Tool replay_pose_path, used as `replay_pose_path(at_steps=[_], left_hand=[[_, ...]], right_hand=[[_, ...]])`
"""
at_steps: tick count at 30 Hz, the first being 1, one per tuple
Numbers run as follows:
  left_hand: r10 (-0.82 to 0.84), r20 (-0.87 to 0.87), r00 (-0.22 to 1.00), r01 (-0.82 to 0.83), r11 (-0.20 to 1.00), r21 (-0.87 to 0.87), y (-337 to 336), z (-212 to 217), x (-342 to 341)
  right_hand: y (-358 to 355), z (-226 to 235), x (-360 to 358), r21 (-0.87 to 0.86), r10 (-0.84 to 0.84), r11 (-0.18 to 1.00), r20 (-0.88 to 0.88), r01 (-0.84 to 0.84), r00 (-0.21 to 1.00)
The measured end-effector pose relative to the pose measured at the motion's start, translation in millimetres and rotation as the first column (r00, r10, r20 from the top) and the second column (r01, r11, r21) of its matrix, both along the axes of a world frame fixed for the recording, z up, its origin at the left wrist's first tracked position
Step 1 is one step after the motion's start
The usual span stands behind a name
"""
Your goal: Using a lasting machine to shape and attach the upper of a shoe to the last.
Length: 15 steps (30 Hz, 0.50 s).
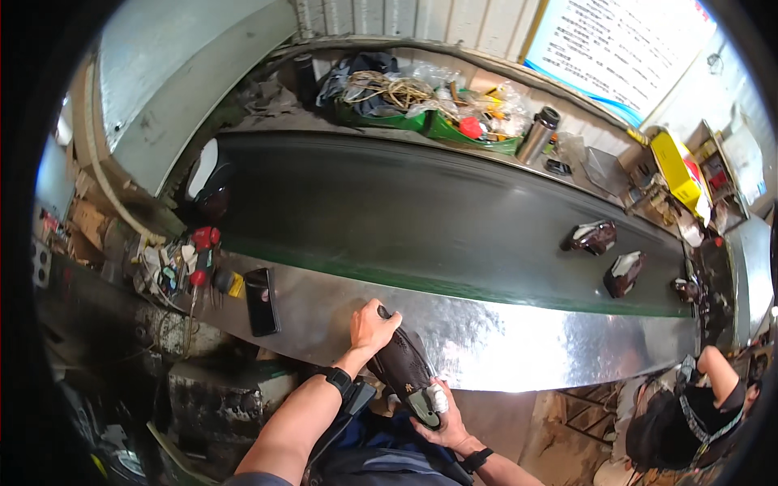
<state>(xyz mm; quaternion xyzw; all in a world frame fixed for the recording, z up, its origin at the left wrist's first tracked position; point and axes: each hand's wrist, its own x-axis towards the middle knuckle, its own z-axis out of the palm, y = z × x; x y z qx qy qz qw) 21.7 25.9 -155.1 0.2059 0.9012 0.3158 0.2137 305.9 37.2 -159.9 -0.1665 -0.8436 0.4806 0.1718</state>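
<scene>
Over the near edge of the metal ledge, I hold a dark brown shoe point(403, 359) at a slant between both hands. Its upper has small perforations, and a grey-green piece point(423, 405) shows at its near end. My left hand point(373, 328) is closed around the far end. Lower down, my right hand point(450, 421) grips the near end, with something white at its fingers that I cannot make out clearly. The palm sides of both hands are hidden.
Beyond the metal ledge point(324, 300) runs a dark conveyor belt point(389, 211). Brown shoes point(596, 237) lie on its right part, another point(215, 198) at its left end. A phone point(262, 301) and a red-handled tool point(203, 251) are at left. A person point(689, 421) sits at lower right.
</scene>
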Motion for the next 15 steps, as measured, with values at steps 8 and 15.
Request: replay_pose_path(at_steps=[8,15], left_hand=[[0.175,0.022,0.984,-0.177,0.971,0.163,-69,75,-21],[0.432,-0.105,0.896,-0.361,0.845,0.393,-218,151,-25]], right_hand=[[36,68,-71,-0.830,0.108,0.556,0.131,0.050,0.985],[-45,128,-161,-0.930,0.428,0.336,0.289,0.146,0.856]])
